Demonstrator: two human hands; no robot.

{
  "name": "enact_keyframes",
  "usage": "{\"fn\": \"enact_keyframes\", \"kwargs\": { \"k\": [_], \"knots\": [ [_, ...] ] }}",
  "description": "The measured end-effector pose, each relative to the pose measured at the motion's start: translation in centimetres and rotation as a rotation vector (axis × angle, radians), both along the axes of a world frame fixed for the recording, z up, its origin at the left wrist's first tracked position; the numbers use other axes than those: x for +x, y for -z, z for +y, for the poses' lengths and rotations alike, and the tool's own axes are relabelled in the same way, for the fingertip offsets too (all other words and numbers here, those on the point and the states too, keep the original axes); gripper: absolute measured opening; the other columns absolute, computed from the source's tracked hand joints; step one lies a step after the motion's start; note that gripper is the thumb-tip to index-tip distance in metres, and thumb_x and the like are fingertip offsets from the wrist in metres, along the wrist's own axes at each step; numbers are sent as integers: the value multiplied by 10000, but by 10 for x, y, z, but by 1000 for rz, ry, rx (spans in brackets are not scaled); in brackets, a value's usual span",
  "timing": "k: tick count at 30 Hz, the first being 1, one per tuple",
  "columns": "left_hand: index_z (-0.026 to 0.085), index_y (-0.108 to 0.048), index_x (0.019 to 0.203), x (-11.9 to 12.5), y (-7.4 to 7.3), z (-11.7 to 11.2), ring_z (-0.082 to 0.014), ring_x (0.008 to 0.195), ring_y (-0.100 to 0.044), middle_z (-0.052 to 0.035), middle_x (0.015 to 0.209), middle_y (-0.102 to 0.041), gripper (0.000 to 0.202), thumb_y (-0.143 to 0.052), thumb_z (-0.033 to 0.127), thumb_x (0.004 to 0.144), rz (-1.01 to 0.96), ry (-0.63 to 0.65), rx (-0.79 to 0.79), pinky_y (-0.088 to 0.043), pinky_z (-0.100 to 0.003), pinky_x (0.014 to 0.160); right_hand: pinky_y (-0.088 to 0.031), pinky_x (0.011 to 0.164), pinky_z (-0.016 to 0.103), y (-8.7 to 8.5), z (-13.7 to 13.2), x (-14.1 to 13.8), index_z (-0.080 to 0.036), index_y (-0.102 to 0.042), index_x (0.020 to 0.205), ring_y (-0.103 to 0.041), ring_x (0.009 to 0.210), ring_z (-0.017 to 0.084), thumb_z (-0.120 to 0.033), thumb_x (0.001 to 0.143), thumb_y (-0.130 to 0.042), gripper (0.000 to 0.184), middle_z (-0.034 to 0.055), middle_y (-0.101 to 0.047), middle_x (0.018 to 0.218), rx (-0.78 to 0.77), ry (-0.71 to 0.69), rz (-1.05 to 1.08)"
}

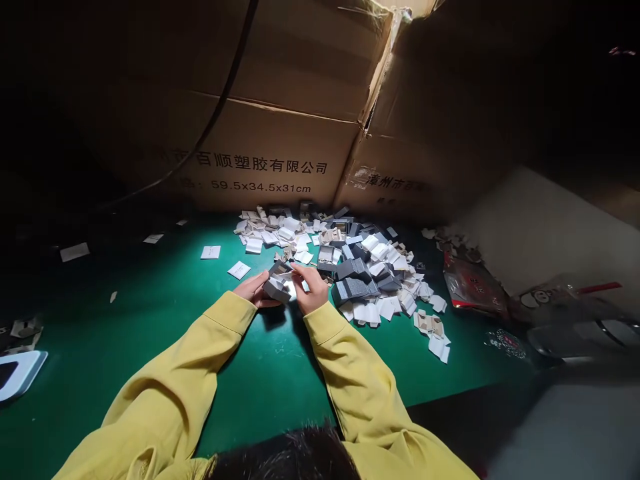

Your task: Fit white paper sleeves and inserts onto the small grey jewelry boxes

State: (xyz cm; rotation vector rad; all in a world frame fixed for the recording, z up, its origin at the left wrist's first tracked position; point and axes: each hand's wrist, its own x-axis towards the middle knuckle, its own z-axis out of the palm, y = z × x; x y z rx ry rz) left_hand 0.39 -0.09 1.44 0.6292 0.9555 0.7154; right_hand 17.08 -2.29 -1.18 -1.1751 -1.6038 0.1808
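Note:
Just above the green tabletop, my left hand is closed around a small dark grey box, gripping it from the left side. A white inner part shows within the box. My right hand is at the box's right side, thumb and fingers pinched together at its upper edge; what sits between those fingertips is too small to make out. Right beside my right hand spreads a pile of folded white card pieces, mixed with several more dark grey boxes.
Large brown cartons stand along the back. Flat white cards lie to the left. A white device rests at the left edge. On the right are a red plastic packet and a dark object. A cable hangs at upper left.

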Motion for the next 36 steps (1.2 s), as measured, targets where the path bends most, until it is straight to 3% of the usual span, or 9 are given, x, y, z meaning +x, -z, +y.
{"fn": "enact_keyframes", "kwargs": {
  "k": [6, 14, 20, 28, 36],
  "knots": [
    [163, -676, 1075, 0, 4, -2, -224, 711, -712, -110, 859, -736, 290, -603, 375, 890, -24, 3, 29, -601, -342, 622, -566, 771, 305, -2, -3, 0, -205, -702, 928, -672, 822, 165, -232, 927, -482, 221, 63, -736, 865, 19, 4, -24],
    [154, -682, 1030, 2, 4, -4, -225, 723, -714, -107, 865, -740, 253, -628, 347, 876, -41, 11, 41, -600, -350, 654, -561, 777, 321, -1, -2, -5, -219, -727, 952, -669, 846, 171, -192, 915, -496, 235, 64, -739, 903, -36, -68, -37],
    [138, -693, 1010, 2, 6, -5, -243, 732, -721, -144, 867, -749, 295, -596, 389, 890, -27, 43, 55, -597, -354, 633, -532, 753, 321, 5, 2, -2, -233, -760, 886, -597, 808, 182, -190, 878, -581, 184, 60, -656, 818, -16, 110, -131],
    [123, -718, 944, 4, 15, -6, -220, 631, -700, -148, 764, -743, 378, -622, 476, 849, -8, 49, 122, -591, -345, 623, -503, 649, 261, 18, 3, -2, -180, -642, 1098, -548, 704, 146, -250, 868, -574, 250, 34, -600, 806, -46, 154, -59],
    [126, -702, 962, 0, 24, -2, -257, 680, -709, -151, 791, -740, 413, -729, 486, 761, -34, 147, 128, -588, -379, 648, -493, 600, 237, 19, 5, -4, -191, -641, 984, -547, 691, 139, -262, 845, -556, 177, 24, -585, 778, -98, 175, 7]
  ]
}}
